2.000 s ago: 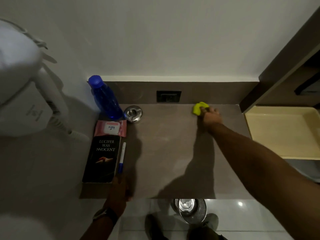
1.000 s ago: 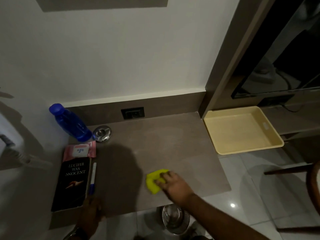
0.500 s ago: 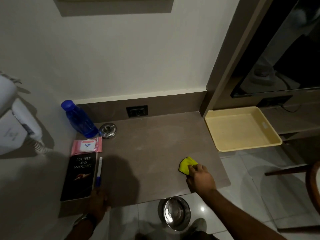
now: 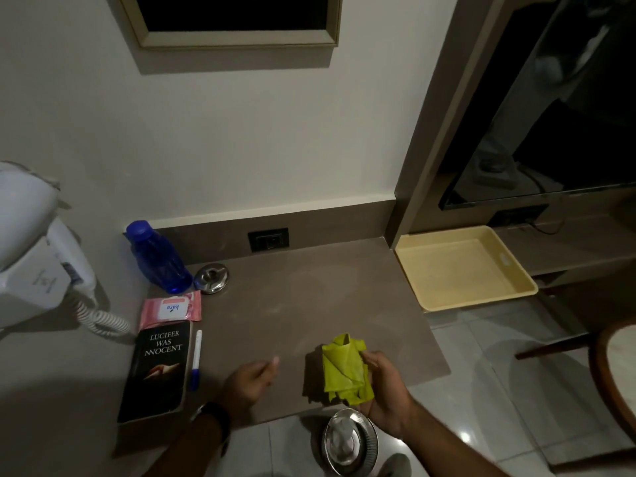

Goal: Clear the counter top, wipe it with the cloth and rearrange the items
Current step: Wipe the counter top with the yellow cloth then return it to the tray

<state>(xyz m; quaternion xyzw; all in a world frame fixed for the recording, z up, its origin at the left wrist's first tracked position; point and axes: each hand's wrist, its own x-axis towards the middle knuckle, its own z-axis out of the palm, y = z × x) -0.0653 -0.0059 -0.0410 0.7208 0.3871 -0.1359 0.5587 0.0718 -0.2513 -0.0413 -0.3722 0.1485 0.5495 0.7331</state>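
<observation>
The worktop (image 4: 327, 290) lies bare through its middle and right. Bottle (image 4: 159, 259), ashtray (image 4: 211, 277), wipes (image 4: 171, 306), book (image 4: 156, 370) and pen (image 4: 196, 359) crowd its left edge.

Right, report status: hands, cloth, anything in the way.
Right hand holding crumpled yellow-green cloth above grey countertop. Left hand empty, open. Wiping area unobstructed; black book at left edge.

My single head camera looks steeply down from close above the brown stone counter top (image 4: 309, 304), facing the far wall.

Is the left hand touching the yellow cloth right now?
Apart. The head view shows bare counter top between the left hand and the yellow cloth, which the right hand holds.
</observation>
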